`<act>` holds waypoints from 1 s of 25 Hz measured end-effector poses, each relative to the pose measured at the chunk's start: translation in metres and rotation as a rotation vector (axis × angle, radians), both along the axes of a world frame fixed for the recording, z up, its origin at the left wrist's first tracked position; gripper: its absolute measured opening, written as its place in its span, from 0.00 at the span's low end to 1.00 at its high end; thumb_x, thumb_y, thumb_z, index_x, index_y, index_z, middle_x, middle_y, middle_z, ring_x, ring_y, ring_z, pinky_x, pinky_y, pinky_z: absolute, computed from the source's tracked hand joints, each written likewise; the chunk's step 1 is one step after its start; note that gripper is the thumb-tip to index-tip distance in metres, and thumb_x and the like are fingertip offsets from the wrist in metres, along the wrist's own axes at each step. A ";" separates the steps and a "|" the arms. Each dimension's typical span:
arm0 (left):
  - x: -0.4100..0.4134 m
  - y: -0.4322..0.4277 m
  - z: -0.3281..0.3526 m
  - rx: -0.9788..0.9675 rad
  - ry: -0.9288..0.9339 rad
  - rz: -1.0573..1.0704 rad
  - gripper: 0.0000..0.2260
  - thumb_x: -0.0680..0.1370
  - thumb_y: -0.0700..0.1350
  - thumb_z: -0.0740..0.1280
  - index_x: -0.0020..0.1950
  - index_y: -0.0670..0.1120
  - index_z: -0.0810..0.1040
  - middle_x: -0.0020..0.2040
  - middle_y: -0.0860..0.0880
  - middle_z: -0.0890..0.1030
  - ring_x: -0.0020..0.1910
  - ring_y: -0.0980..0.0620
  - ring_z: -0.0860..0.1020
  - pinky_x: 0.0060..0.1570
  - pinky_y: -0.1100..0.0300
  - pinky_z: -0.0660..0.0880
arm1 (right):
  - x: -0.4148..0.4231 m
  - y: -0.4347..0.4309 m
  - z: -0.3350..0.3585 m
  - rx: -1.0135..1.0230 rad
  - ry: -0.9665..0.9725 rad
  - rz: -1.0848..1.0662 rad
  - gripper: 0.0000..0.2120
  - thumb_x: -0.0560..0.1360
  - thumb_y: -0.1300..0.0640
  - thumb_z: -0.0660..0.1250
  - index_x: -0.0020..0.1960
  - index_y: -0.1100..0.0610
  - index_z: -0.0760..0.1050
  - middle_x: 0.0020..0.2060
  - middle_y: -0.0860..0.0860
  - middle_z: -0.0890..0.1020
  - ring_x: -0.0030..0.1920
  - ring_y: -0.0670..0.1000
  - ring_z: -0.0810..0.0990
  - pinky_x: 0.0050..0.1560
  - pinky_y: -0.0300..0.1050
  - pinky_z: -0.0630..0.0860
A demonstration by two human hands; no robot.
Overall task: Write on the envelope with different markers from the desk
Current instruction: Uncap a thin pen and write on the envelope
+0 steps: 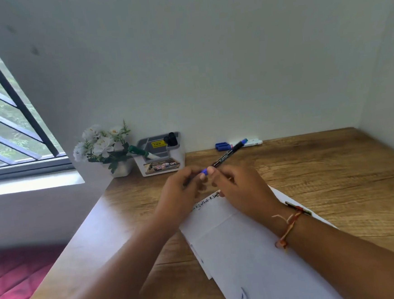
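A white envelope [241, 249] lies slanted on the wooden desk [322, 170], with dark handwriting along its far edge. Above that edge my right hand [239, 188] holds a black marker [227, 156] with blue ends, its far end pointing up and right. My left hand [182, 190] meets it at the near blue end [204, 171], fingers pinched there. Whether that blue piece is a cap on or off the marker, I cannot tell. Two more markers [238, 144], blue and white, lie by the back wall.
A grey-and-white desk organiser [161, 157] holds a green-capped marker [142, 151] and black caps. A pot of white flowers [104, 147] stands left of it. The desk's left edge drops to a pink mat [17, 276]. Walls close the back and right.
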State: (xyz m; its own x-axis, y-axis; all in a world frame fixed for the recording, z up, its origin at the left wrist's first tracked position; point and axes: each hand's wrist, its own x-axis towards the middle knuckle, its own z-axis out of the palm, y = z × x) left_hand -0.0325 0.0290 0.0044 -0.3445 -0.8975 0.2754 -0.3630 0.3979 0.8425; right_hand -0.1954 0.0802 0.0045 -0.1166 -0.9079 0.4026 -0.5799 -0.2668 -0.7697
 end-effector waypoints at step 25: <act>0.017 0.017 -0.004 -0.163 -0.111 -0.225 0.11 0.83 0.47 0.64 0.63 0.51 0.82 0.48 0.50 0.86 0.48 0.54 0.83 0.49 0.54 0.80 | 0.000 0.014 0.021 0.415 -0.699 0.283 0.25 0.74 0.40 0.67 0.51 0.62 0.83 0.44 0.64 0.88 0.46 0.59 0.89 0.38 0.43 0.85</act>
